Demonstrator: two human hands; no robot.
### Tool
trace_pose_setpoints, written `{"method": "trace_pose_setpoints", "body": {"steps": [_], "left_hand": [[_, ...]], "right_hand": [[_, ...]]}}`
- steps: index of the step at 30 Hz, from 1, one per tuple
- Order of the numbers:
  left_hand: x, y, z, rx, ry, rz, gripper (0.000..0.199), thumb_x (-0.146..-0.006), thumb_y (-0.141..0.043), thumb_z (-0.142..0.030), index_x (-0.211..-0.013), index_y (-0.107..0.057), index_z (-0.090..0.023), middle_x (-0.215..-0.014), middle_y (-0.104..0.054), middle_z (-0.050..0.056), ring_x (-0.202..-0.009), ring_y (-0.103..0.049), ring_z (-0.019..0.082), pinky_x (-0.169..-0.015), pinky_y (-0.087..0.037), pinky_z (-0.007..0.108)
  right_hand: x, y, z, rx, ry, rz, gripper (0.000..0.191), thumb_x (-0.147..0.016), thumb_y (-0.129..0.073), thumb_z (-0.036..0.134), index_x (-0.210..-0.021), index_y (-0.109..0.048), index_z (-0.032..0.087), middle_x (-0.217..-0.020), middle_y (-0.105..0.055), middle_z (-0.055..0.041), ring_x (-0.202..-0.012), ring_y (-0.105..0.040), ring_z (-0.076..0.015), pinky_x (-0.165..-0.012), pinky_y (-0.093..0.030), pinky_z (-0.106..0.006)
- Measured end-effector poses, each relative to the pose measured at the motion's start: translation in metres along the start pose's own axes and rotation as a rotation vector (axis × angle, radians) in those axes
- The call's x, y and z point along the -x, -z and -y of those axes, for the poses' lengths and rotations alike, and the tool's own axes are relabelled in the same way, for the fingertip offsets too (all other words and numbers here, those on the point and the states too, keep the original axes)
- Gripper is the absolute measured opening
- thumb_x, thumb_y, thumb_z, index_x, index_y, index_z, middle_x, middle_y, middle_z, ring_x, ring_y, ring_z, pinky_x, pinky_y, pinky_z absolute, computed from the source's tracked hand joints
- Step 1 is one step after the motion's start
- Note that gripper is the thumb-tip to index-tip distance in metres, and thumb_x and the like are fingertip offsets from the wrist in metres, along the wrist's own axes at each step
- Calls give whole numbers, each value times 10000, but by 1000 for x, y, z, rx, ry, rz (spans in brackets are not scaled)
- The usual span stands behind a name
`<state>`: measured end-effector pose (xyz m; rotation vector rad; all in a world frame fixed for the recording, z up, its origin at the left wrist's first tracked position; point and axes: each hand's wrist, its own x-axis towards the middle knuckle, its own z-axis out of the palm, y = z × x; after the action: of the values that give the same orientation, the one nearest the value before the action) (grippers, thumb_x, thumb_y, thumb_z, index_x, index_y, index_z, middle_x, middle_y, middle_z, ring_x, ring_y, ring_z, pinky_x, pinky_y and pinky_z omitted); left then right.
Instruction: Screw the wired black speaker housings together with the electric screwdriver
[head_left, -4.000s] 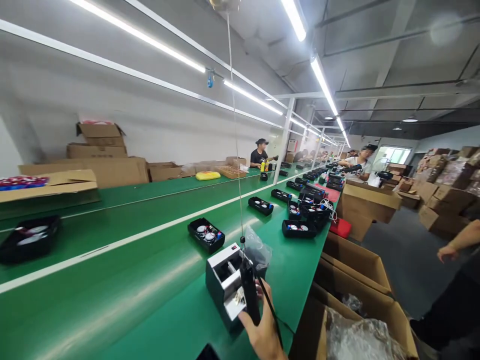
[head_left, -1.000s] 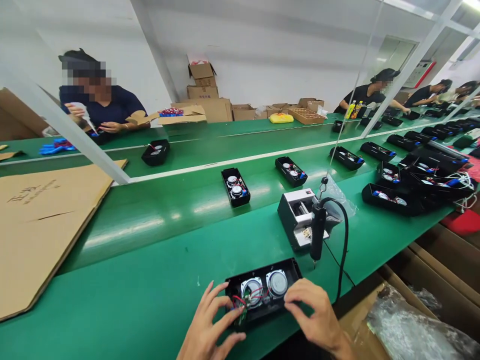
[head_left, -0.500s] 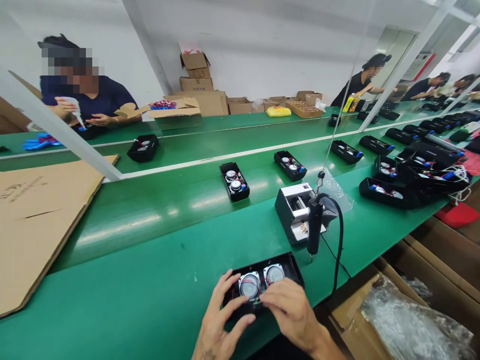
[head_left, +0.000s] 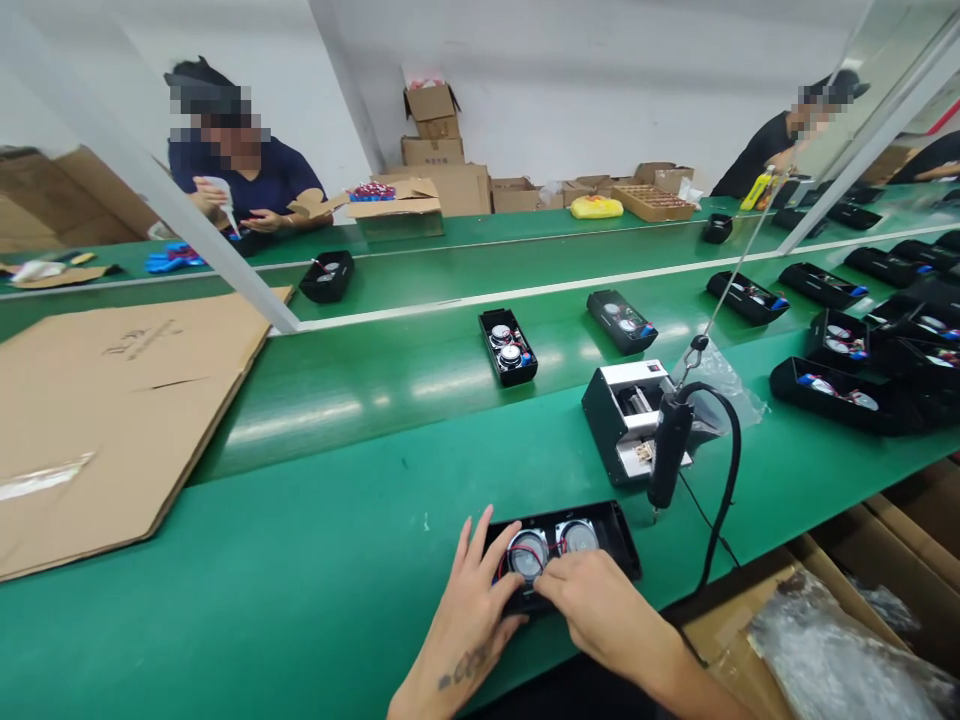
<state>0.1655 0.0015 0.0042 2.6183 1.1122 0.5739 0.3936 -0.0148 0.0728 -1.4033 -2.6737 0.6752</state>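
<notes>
A black speaker housing [head_left: 624, 545] lies on the green bench in front of me, its open side up. Two round silver speakers [head_left: 528, 554] sit inside, with thin red wires [head_left: 504, 562] looping over the left one. My left hand [head_left: 480, 590] rests over the housing's left end, fingers spread, fingertips at the rim and beside the left speaker. My right hand [head_left: 592, 598] is closed, thumb and finger pinched at the near edge of that speaker. Whatever lies in the pinch is hidden by the fingers.
A black electric screwdriver [head_left: 670, 455] hangs from a cable right of the housing, before a screw feeder [head_left: 626, 420]. More housings [head_left: 508, 347] lie along the belt and pile up at right. Flat cardboard [head_left: 135, 400] covers the left. Co-workers sit across the line.
The view has swung left, so everything appears shifted right. My left fingers have straightened and spread more over the housing; my right hand stays pinched by the left speaker.
</notes>
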Motion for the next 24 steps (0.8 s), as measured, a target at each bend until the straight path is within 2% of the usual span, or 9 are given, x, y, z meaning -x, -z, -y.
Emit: {"method": "trace_pose_setpoints", "body": {"steps": [4,8,10,13,16,20,22,24], "left_hand": [[-4,2,-1,17,-20,64,328,-754,-879,-112,-1037,-781,-246,-1600,-588,95,-1642,-274,459,-1272,-322,787],[-4,5,-2,20,-60,127,273,-780,-908,-227,-1027,-795,-257,-1646,-553,48,-1652,-223,483,-1306,-221,809],[-5,6,-2,5,-70,136,267,-783,-920,-283,-1016,-794,-246,-1643,-560,48,-1645,-232,497,-1309,-186,822],[-7,6,-4,-33,-74,136,297,-802,-913,-277,-1073,-796,-246,-1612,-593,57,-1645,-247,483,-1324,-155,812],[-11,5,-5,-46,-88,124,315,-830,-914,-307,-1117,-796,-253,-1567,-639,52,-1640,-270,474,-1332,-56,813],[-13,2,-3,-26,-99,122,335,-809,-942,-375,-1095,-811,-258,-1531,-671,37,-1640,-252,492,-1299,93,825],[-18,2,2,-2,-103,147,345,-791,-948,-393,-1093,-825,-279,-1531,-671,32,-1644,-222,505,-1279,92,849],[-28,6,8,53,-110,188,325,-782,-942,-392,-1080,-843,-311,-1497,-696,22,-1640,-238,505,-1283,26,852]], "right_hand": [[3,2,-9,-77,-4,14,383,-901,-524,-16,-1107,-741,222,-1071,-807,-52,-883,-724,-213,-776,-492,-323],[8,-5,-19,-147,-3,-5,386,-905,-524,-16,-1103,-749,228,-1086,-806,-50,-915,-720,-214,-818,-509,-318],[11,-9,-19,-173,19,-12,414,-882,-534,-16,-1139,-751,225,-1101,-801,-58,-957,-718,-218,-879,-523,-323],[11,-14,-14,-202,17,-55,370,-891,-559,45,-1161,-750,208,-1122,-783,-89,-1039,-706,-240,-1004,-520,-355],[8,-17,-7,-200,-7,-76,340,-876,-589,103,-1173,-741,169,-1129,-758,-124,-1058,-692,-267,-1053,-514,-401],[5,-16,-4,-199,-2,-69,365,-856,-603,129,-1203,-712,166,-1186,-737,-127,-1062,-673,-275,-1021,-519,-410],[4,-15,-5,-194,-8,-69,376,-850,-632,146,-1219,-696,180,-1210,-731,-117,-1085,-667,-283,-1015,-511,-422],[2,-12,-7,-166,-18,-62,366,-859,-641,132,-1218,-688,184,-1192,-737,-114,-1088,-673,-287,-1001,-499,-432]]}}
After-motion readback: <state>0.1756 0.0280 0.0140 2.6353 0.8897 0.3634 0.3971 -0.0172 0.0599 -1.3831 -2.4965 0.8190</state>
